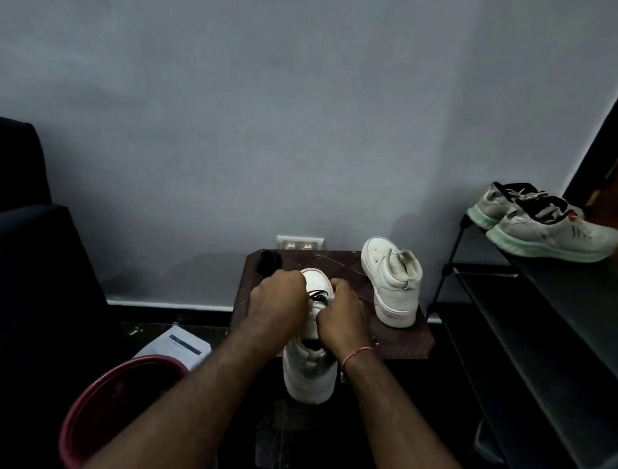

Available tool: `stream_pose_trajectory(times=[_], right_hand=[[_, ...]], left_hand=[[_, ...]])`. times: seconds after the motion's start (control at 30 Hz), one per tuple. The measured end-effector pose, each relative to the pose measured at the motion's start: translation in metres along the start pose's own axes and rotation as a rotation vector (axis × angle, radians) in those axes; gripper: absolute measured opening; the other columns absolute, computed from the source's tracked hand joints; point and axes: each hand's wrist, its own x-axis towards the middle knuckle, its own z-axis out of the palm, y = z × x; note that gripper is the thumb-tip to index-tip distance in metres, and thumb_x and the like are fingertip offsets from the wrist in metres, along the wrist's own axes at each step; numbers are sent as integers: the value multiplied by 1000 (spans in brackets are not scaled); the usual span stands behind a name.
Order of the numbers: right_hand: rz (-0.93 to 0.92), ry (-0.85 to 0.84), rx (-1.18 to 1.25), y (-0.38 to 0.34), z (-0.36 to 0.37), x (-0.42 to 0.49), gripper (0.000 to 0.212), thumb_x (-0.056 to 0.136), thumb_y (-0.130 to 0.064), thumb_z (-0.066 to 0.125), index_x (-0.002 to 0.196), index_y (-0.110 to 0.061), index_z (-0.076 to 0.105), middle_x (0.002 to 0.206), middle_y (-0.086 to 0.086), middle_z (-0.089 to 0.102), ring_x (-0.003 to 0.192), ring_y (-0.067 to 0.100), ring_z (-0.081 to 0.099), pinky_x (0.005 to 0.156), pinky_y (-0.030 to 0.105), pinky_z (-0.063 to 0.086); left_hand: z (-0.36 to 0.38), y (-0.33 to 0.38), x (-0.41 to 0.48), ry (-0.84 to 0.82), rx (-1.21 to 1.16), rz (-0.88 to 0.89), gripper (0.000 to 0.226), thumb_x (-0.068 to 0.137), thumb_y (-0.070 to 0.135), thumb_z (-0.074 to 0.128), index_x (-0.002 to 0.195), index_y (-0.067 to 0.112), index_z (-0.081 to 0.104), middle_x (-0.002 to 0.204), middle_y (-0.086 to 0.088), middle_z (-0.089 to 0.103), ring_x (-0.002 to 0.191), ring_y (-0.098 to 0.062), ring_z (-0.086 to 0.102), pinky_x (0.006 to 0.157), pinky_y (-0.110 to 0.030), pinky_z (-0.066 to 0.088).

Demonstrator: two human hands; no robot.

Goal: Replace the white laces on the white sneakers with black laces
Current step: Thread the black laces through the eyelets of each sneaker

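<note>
A white high-top sneaker point(308, 375) lies on the brown stool point(408, 340), toe pointing away and heel hanging over the near edge. Black lace point(318, 296) crosses its lower eyelets. My left hand point(278, 302) and my right hand point(344, 313) are curled over the shoe's two sides, each pinching the black lace; the fingertips are hidden. The second white sneaker point(392, 283) stands on the stool's right side with no lace showing. A dark bundle point(269, 261), perhaps another black lace, lies at the stool's far left corner.
A red bucket point(116, 404) stands low left beside a paper sheet point(176, 346). A dark chair point(14, 248) fills the left. On the right a black shoe rack point(551, 327) carries a pair of grey running shoes point(545, 225). A wall socket point(299, 243) sits behind the stool.
</note>
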Motion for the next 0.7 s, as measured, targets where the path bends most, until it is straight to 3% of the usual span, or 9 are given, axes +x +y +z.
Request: stream_pose_trajectory(times=[0.13,0.23,0.33,0.4,0.47,0.57,0.7], right_hand=[[14,-9,-19,1,3,1,50,74,-17,60,124,-17,55,122,10,63,116,31,55,96,38,44],[8,-2,-48,-1,2,1,43,75,-17,57,117,-15,56,118,11,64,114,32,55,94,39,44],[-16,14,-66,1,1,2,33,77,-18,52,109,-15,57,113,11,65,112,33,55,92,39,44],[-22,19,-81,3,2,2,33,79,-15,50,111,-15,57,116,10,64,115,34,54,94,38,44],[-19,20,-93,2,1,1,35,80,-12,49,114,-16,58,118,10,64,117,35,53,96,37,44],[-1,44,-54,-1,2,-2,37,76,-15,45,110,-17,59,115,8,66,115,33,55,94,39,47],[2,36,-85,-1,2,-4,46,71,-22,39,112,-16,59,117,7,65,117,33,54,97,42,45]], left_hand=[[-2,-3,3,-100,96,64,29,89,35,60,102,10,65,106,-11,68,98,-32,64,74,-32,47],[-12,-10,12,-199,12,180,22,92,21,55,98,3,67,100,-15,68,97,-34,63,75,-32,47],[-32,-10,12,-60,-600,192,24,98,14,50,76,13,61,70,-2,56,65,-15,56,62,-26,38],[-47,-5,7,-6,-1173,136,27,101,12,44,77,11,56,70,-2,55,51,-3,49,52,-20,38],[-55,2,0,-106,-1611,90,25,102,11,39,81,5,52,83,-11,62,57,-6,62,50,-19,49],[-51,3,-2,-197,-1832,78,23,102,13,38,84,5,50,86,-15,63,78,-25,68,70,-32,58],[-45,4,-2,-145,-1920,51,22,101,13,41,82,6,51,78,-11,65,76,-26,68,71,-35,58]])
